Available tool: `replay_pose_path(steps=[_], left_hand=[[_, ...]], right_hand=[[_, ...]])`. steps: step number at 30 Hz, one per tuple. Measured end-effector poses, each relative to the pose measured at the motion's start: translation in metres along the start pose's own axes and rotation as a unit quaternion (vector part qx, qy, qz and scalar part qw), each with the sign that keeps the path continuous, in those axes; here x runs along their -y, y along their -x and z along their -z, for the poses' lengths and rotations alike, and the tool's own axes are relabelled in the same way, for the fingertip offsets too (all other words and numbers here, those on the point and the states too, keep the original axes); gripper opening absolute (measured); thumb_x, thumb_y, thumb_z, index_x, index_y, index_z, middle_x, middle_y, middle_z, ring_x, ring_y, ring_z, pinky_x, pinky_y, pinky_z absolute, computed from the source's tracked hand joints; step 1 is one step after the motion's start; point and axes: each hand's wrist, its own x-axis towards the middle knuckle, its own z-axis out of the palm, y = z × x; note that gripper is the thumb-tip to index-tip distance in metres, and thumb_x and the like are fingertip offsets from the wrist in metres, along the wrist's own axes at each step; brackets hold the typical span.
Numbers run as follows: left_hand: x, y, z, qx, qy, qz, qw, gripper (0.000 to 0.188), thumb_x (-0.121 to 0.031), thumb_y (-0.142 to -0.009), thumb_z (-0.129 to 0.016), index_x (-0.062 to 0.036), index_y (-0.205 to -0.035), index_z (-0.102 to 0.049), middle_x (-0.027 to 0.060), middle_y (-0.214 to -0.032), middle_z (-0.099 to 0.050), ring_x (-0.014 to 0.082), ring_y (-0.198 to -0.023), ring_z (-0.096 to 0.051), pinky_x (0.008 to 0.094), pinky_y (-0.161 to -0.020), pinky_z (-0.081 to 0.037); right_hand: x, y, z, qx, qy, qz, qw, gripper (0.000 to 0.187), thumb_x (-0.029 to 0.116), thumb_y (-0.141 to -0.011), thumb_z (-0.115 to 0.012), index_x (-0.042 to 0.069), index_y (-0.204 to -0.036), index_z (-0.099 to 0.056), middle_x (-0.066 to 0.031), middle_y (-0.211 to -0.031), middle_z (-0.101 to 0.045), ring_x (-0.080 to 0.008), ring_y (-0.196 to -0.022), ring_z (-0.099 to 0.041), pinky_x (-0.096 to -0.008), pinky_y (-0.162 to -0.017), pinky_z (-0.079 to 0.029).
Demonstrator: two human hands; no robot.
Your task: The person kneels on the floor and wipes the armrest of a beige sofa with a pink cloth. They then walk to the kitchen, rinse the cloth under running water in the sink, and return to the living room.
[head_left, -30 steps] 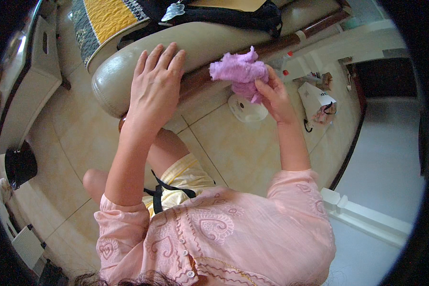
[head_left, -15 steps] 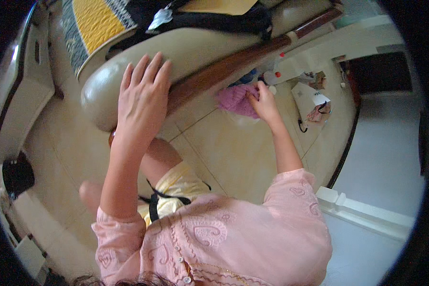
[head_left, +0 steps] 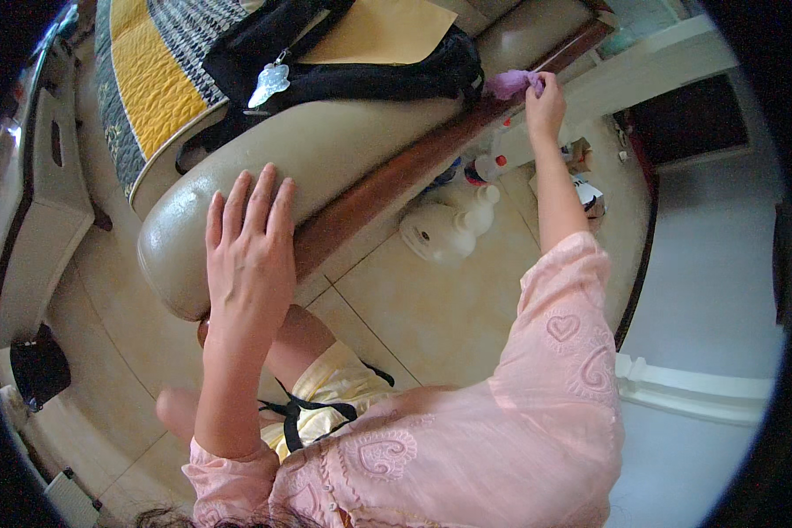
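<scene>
My left hand (head_left: 253, 251) lies flat, fingers spread, on the rounded end of a beige padded armrest or bed edge (head_left: 352, 141). A dark brown wooden rail (head_left: 387, 198) runs along the side of the padding. At the far right end of this rail my right hand (head_left: 546, 110) grips a crumpled purple cloth (head_left: 512, 84). The cloth touches the rail's surface, and part of it is hidden in the fingers.
On the tiled floor below stand white plastic jugs (head_left: 436, 233), a red-capped bottle (head_left: 484, 167) and a paper bag (head_left: 581, 156). A black garment or bag (head_left: 352, 86) with a shiny tag (head_left: 269, 84), a yellow envelope (head_left: 383, 33) and a quilt (head_left: 154, 75) lie on the furniture.
My right hand has lifted the purple cloth from near the floor, up and away to the rail's far end. This uncovers the white jugs. My left hand stays on the padding.
</scene>
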Motion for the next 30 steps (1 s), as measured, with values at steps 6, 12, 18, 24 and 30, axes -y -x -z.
replay_pose_path(steps=[6,12,18,24,30], left_hand=[[-0.004,-0.002,0.0,-0.01,0.005,-0.004,1.0,0.042,-0.005,-0.077,-0.047,-0.0052,-0.119,-0.05,0.0108,-0.13,-0.046,0.0287,-0.123,-0.039,0.0443,-0.105,-0.025],[-0.001,0.0,0.005,-0.003,-0.002,0.004,1.0,0.039,-0.003,-0.083,-0.045,-0.0071,-0.122,-0.048,0.0098,-0.131,-0.044,0.0279,-0.124,-0.038,0.0428,-0.106,-0.025],[0.0,0.0,0.002,-0.023,0.004,-0.008,1.0,0.043,-0.004,-0.076,-0.048,-0.0047,-0.12,-0.049,0.0115,-0.129,-0.045,0.0287,-0.122,-0.039,0.0444,-0.104,-0.026],[-0.001,0.001,0.001,-0.007,-0.003,-0.003,1.0,0.039,-0.004,-0.084,-0.044,-0.0068,-0.123,-0.047,0.0089,-0.132,-0.043,0.0275,-0.124,-0.037,0.0432,-0.107,-0.024],[-0.001,0.003,0.001,-0.022,0.004,-0.012,1.0,0.039,-0.004,-0.084,-0.042,-0.0063,-0.122,-0.047,0.0091,-0.131,-0.044,0.0274,-0.124,-0.038,0.0438,-0.106,-0.024]], right_hand=[[-0.033,0.0,-0.058,0.077,0.025,0.119,0.99,0.022,0.021,-0.081,-0.056,0.001,-0.088,-0.057,-0.0196,-0.09,-0.059,-0.038,-0.086,-0.056,-0.0438,-0.074,-0.045],[-0.028,-0.005,-0.062,0.276,0.035,0.074,0.958,0.03,0.027,-0.089,-0.047,-0.001,-0.089,-0.059,-0.0216,-0.092,-0.059,-0.0398,-0.087,-0.056,-0.0446,-0.074,-0.044],[-0.025,0.022,-0.051,0.252,0.003,0.205,0.946,0.028,0.023,-0.087,-0.046,0.001,-0.097,-0.06,-0.0184,-0.106,-0.057,-0.037,-0.1,-0.051,-0.0409,-0.085,-0.042],[0.013,0.063,-0.031,0.259,-0.057,0.206,0.942,0.03,0.022,-0.086,-0.042,0.001,-0.099,-0.061,-0.0184,-0.107,-0.057,-0.035,-0.105,-0.048,-0.0406,-0.094,-0.036],[0.109,0.124,0.008,0.183,-0.259,0.241,0.917,0.023,0.02,-0.082,-0.05,0.003,-0.092,-0.061,-0.0173,-0.103,-0.058,-0.0348,-0.098,-0.051,-0.0437,-0.09,-0.039]])
